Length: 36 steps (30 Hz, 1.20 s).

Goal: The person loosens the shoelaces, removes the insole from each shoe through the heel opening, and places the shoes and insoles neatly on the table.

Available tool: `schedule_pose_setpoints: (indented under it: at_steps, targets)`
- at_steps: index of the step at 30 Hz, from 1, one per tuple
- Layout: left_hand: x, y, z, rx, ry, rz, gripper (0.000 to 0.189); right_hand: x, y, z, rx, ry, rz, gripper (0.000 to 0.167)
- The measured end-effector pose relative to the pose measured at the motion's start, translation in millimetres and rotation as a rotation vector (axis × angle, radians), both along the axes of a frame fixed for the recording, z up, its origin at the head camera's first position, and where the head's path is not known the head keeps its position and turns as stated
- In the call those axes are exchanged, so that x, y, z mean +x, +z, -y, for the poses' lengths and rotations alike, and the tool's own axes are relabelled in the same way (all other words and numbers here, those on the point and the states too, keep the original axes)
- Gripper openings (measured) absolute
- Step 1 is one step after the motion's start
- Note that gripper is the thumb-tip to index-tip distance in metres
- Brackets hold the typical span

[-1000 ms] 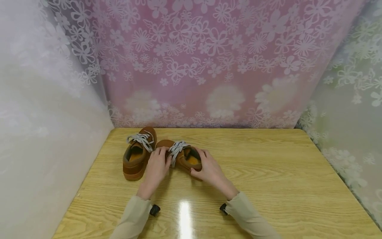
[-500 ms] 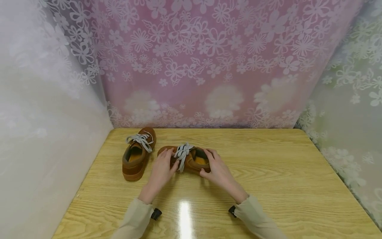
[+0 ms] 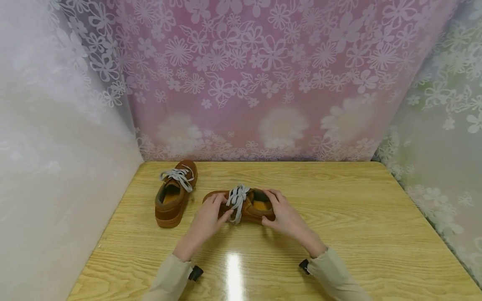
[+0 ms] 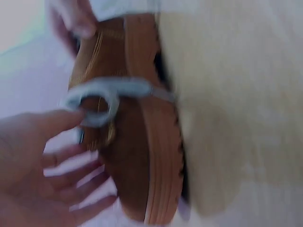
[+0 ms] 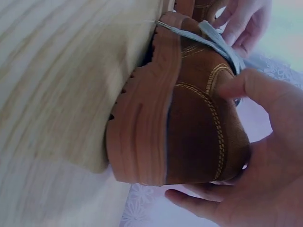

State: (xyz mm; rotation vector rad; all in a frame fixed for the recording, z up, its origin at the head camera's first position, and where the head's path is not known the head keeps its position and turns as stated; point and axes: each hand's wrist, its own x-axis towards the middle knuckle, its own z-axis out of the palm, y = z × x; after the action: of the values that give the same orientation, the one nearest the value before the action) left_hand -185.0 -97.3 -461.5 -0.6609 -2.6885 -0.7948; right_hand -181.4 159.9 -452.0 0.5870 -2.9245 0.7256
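A brown lace-up shoe (image 3: 251, 210) with pale grey laces (image 3: 238, 196) lies crosswise at the middle of the table, toe to the left. Its toe end is held by my left hand (image 3: 208, 219), fingers over the top and thumb beside the laces. My right hand (image 3: 288, 217) grips the heel, thumb on the near side and fingers on the far side. The left wrist view has the thumb by a lace loop (image 4: 102, 101). In the right wrist view the thick ridged sole (image 5: 142, 127) faces the table. The matching shoe (image 3: 168, 216) stands to the left, toe pointing away.
The wood-grain table (image 3: 357, 209) stretches wide to the right, with a light glare near the front. A pink flowered curtain (image 3: 244, 83) hangs at the back edge. Pale sheets (image 3: 67, 146) close off both sides.
Both hands have moved the held shoe to the right and toward me, away from the other shoe, and turned it more crosswise. The other shoe has stayed put.
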Motion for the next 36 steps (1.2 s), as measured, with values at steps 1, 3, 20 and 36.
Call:
schedule_pose_setpoints:
  at_steps: [1, 3, 20, 36]
  targets:
    - [-2.8, 0.8, 3.5, 0.013, -0.031, 0.0, 0.016, 1.2, 1.0, 0, 0.012, 0.003, -0.009, 0.081]
    - [-8.3, 2.7, 11.8, 0.03, -0.068, 0.016, 0.014, 2.8, 1.2, 3, 0.039, -0.001, -0.036, 0.081]
    - [-31.5, -7.2, 40.1, -0.032, -0.158, 0.387, 0.062, 3.1, -11.9, 28, 0.261, -0.056, -0.395, 0.066]
    - [-14.5, -11.8, 14.9, -0.076, -0.098, 0.248, 0.058, 2.0, -11.8, 4, 0.201, -0.03, -0.333, 0.067]
